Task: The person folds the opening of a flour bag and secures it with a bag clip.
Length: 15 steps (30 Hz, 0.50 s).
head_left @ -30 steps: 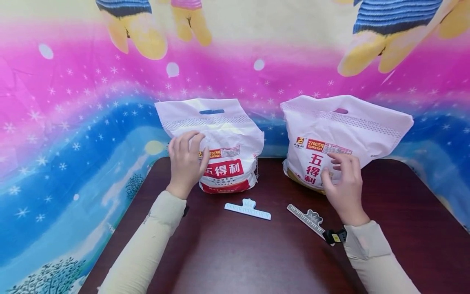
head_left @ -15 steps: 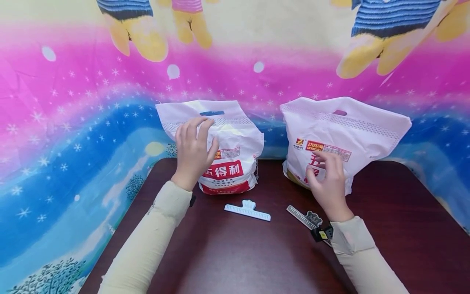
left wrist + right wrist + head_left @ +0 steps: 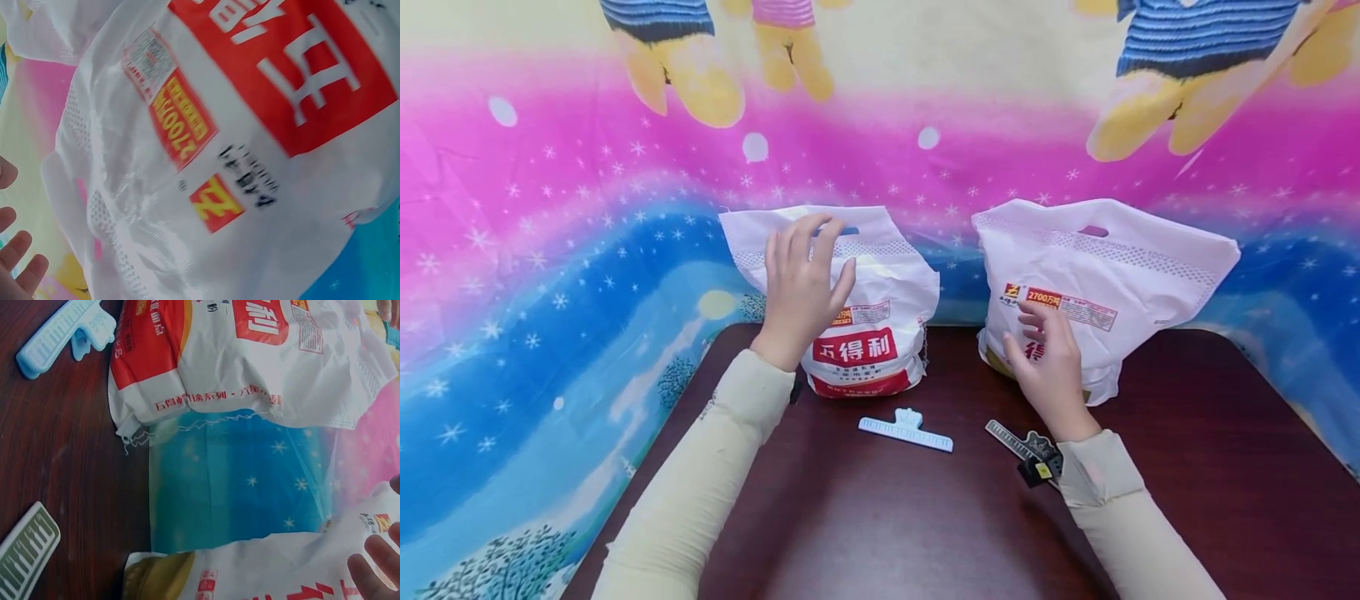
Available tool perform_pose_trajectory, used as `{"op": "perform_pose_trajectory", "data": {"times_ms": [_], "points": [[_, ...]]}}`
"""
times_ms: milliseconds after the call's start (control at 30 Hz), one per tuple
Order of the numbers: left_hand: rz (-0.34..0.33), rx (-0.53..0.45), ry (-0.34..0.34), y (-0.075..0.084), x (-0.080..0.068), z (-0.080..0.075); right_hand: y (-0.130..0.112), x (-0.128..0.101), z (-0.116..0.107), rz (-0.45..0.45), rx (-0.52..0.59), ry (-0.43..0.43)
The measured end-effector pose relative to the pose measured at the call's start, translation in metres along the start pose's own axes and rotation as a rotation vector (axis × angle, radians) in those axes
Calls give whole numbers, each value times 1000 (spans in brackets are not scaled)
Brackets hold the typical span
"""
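Reaching over the upper part of the left bag (image 3: 865, 292), the left hand (image 3: 801, 287) has its fingers spread and relaxed, gripping nothing. A blue clip (image 3: 906, 431) lies on the desk (image 3: 880, 517) between the two bags. The right hand (image 3: 1048, 362), fingers loosely bent, sits against the front of the right bag (image 3: 1112, 275); whether it pinches the plastic is unclear. A grey clip (image 3: 1018, 442) lies by its wrist.

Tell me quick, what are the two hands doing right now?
Left hand: open, fingers spread against the upper part of the left bag.
Right hand: open, fingers loosely bent at the front of the right bag, gripping nothing.
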<state>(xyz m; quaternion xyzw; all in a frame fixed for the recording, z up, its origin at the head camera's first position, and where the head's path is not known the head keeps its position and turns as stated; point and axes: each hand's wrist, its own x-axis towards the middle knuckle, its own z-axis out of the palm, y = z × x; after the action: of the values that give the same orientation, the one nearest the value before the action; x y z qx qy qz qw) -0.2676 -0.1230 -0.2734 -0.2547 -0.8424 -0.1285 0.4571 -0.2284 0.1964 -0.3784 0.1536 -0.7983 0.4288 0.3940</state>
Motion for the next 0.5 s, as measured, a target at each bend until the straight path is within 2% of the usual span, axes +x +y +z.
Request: {"op": "perform_pose_trajectory", "data": {"times_ms": [233, 500], "points": [[-7, 5, -42, 0, 15, -5, 1, 2, 10, 81, 93, -59], [-46, 10, -118, 1, 26, -8, 1, 2, 20, 170, 200, -134]]}}
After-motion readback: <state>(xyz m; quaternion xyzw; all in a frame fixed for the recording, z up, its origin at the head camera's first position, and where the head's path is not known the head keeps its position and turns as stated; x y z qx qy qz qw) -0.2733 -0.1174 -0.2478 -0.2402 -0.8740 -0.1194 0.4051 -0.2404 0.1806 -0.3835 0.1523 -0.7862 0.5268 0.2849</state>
